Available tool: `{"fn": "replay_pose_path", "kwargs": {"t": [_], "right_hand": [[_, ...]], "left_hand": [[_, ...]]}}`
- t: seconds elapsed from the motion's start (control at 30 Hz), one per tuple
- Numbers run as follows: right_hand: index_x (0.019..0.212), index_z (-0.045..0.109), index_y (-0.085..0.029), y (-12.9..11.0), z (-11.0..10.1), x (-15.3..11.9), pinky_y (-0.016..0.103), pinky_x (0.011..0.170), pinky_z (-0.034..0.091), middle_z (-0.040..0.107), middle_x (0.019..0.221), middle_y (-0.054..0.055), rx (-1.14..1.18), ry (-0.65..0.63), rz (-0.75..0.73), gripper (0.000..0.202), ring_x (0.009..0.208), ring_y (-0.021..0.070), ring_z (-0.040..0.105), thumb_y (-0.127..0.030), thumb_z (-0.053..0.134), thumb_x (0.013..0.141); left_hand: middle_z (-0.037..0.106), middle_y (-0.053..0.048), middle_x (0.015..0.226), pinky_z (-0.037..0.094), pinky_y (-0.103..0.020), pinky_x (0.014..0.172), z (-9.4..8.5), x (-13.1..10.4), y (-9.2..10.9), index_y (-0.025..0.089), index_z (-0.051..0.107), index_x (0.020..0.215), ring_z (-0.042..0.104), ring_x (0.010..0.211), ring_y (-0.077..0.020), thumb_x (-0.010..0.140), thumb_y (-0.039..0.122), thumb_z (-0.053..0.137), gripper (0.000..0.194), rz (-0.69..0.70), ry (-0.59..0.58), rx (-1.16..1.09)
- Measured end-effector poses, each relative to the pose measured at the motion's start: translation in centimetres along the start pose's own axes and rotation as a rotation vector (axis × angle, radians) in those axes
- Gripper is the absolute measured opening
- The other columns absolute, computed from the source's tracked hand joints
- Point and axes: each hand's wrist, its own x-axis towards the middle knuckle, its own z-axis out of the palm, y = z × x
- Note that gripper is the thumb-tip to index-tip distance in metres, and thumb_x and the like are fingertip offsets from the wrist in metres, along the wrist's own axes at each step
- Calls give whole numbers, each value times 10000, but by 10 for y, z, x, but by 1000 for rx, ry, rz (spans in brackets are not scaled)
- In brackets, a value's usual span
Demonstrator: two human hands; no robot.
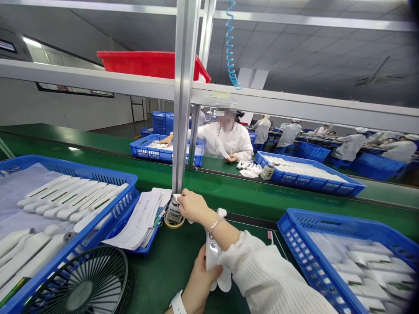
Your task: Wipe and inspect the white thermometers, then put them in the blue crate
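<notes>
Head view has the white piece (212,252) above the green bench (157,279), the left hand (200,280) wrapped round its lower body, seemingly to steady it. The right hand (194,206) is at the top of a bottle (173,213), whether pinching unclear; a ring (176,226) around its base probably prevents tipping.
</notes>
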Motion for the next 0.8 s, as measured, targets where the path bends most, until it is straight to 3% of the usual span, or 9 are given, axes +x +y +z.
{"fn": "replay_pose_path", "kwargs": {"t": [0.1,0.2,0.3,0.4,0.47,0.57,0.67,0.8], "right_hand": [[933,601,-137,-2,0,3,338,728,508,592,1025,56,42,26,22,168,861,162,582,-289,541,895],[889,624,-147,6,-15,-11,313,703,501,605,958,45,110,113,45,119,819,160,592,-234,544,870],[984,630,-175,21,-36,-61,274,738,483,591,971,41,194,306,110,201,866,152,591,-175,449,894],[1011,601,-147,33,-44,-140,254,754,470,561,939,57,265,490,195,256,863,136,577,-196,360,943],[988,605,-165,37,-37,-192,246,712,468,552,898,46,346,647,227,191,823,134,573,-220,432,929],[968,618,-208,32,-14,-250,234,643,464,548,865,27,427,739,323,127,767,128,571,-198,515,894],[966,616,-216,21,7,-280,232,608,463,549,857,27,461,724,420,127,749,128,574,-177,522,888],[918,599,-213,13,15,-299,238,635,470,551,847,22,459,690,450,91,753,127,574,-158,545,869]], "left_hand": [[544,-138,1303,422,-381,983,-5,3,-6,167,383,1306,550,1136,-279,641,148,713,742,24,-15,38],[535,-140,1312,414,-387,991,-10,7,-12,172,388,1303,544,1148,-279,686,192,712,698,42,-49,76],[550,-144,1293,387,-393,1012,-9,5,-12,165,387,1299,525,1174,-281,707,218,715,679,29,-70,109],[552,-130,1293,378,-372,1005,0,-3,-10,170,414,1276,511,1189,-274,720,233,716,636,10,-111,122],[566,-121,1274,389,-360,976,10,-11,-9,177,427,1268,524,1167,-270,731,244,713,613,-19,-149,127],[586,-117,1238,414,-339,922,25,-21,-15,175,440,1258,555,1104,-254,731,236,717,599,-61,-213,124],[606,-105,1190,434,-319,883,38,-29,-27,175,467,1234,580,1023,-221,729,222,720,567,-96,-281,122],[617,-70,1129,449,-301,852,53,-39,-45,203,476,1233,579,983,-198,728,212,722,562,-129,-379,138]]}}
